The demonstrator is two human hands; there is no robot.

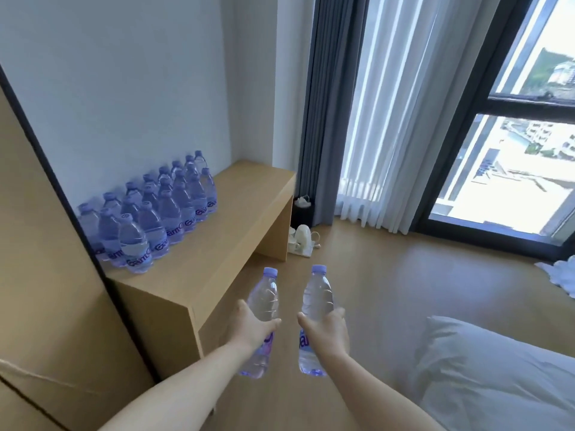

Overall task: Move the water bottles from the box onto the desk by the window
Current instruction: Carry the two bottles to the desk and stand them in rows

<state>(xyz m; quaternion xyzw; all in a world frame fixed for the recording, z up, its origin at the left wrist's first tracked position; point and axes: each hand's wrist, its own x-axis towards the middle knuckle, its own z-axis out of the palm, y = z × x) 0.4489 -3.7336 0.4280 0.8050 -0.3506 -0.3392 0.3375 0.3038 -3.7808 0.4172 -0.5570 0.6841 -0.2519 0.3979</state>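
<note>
Fingers of left hand [249,329] curled round the middle of a water bottle [263,309]; thumb lies across its right side. Bottle held in the air, cap tilted up and away, base toward the camera. Right hand [326,329] grips a second bottle [317,298] the same way: thumb on its left side, fingers wrapped round the far right side, cap up and away. Both bottles are clear with purple caps; labels partly hidden behind the hands. The two held bottles are side by side, apart, not touching.

Both bottles are over the wood floor [389,275], just off the near right corner of the desk [224,244], not yet on it.

Desk: light wood, set against the white wall [124,88] at left, its far end close to the curtain [336,104] and window [513,166]. A cluster of bottles [149,213] stands upright on the desk's left part along the wall, in tight rows running from near to far. Exact count cannot be told; bottles overlap.

Box not identifiable with certainty in this view; a brown panel [46,290] fills the near left.

Near right: white pillow [497,377]. On the floor past the desk's far end: a white kettle [303,236] and a dark bin [301,209].
</note>
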